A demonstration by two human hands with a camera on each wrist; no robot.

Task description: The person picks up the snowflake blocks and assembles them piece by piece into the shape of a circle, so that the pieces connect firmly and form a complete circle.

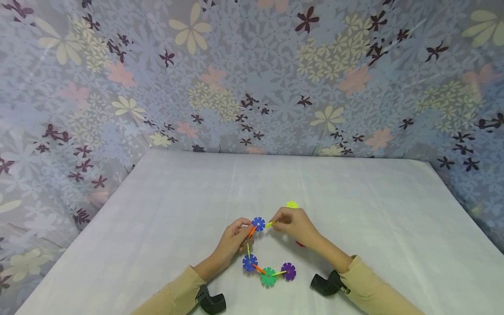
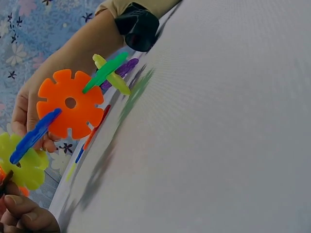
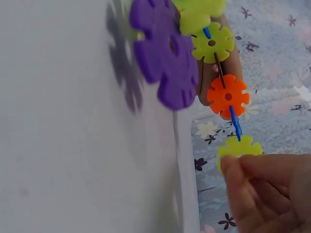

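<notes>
A chain of notched plastic discs hangs between both hands, curving down toward the table. My left hand [image 1: 232, 240] grips it near an orange disc [image 1: 252, 231]; in the left wrist view its fingertips are at a brown disc [image 2: 6, 182]. Thumb and fingers of my right hand [image 1: 295, 223] pinch the end yellow disc [image 3: 240, 145], which is slotted to a blue disc [image 1: 258, 224]. Lower down come another blue disc [image 1: 250, 263], a green disc [image 1: 268, 277] and, at the other end, a purple disc [image 1: 288, 271].
Beyond the right hand a yellow disc [image 1: 292, 204] shows, and a red disc [image 1: 300, 244] peeks out under the forearm. White cloth covers the table [image 1: 189, 188]. Floral fabric [image 1: 252, 78] stands behind it. Black camera mounts [image 1: 328, 283] sit at both wrists.
</notes>
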